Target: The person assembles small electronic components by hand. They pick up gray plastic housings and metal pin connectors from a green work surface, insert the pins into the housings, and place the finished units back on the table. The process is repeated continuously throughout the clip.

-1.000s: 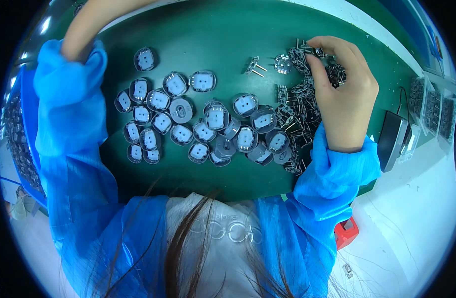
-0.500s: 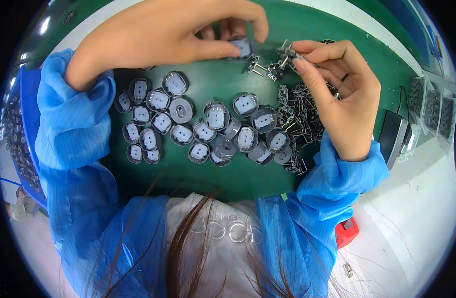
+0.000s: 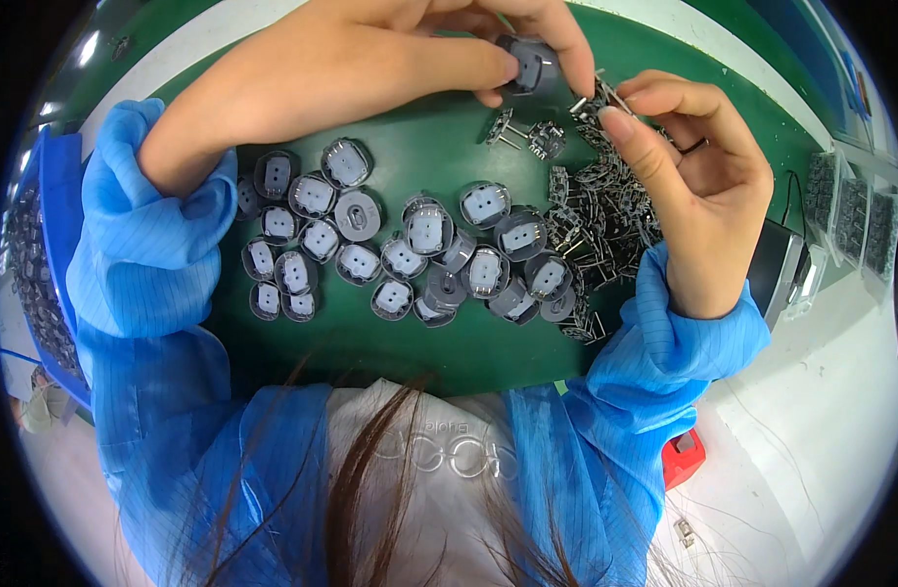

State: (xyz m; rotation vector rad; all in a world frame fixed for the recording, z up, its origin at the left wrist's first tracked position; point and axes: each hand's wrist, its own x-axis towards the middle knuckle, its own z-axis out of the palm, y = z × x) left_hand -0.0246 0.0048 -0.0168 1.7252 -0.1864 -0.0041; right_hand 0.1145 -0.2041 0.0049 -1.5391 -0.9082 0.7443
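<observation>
Seemingly midway, gripping grey housing (image 3: 534, 68) thumb-to-fingers in left hand (image 3: 410, 64), pinching at least one pinned board (image 3: 594, 103) in right hand (image 3: 713, 171), not yet joined above green table (image 3: 380, 352), with loose housings (image 3: 320, 241) and heaped boards (image 3: 605, 230) left.

Red plastic thing (image 3: 684, 459) is sitting lower right, black box (image 3: 774, 260) lying farther up, blue bin (image 3: 61, 220) chilling far left.

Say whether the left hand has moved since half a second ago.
Yes: the left hand has shifted right, farther from the blue bin.
</observation>
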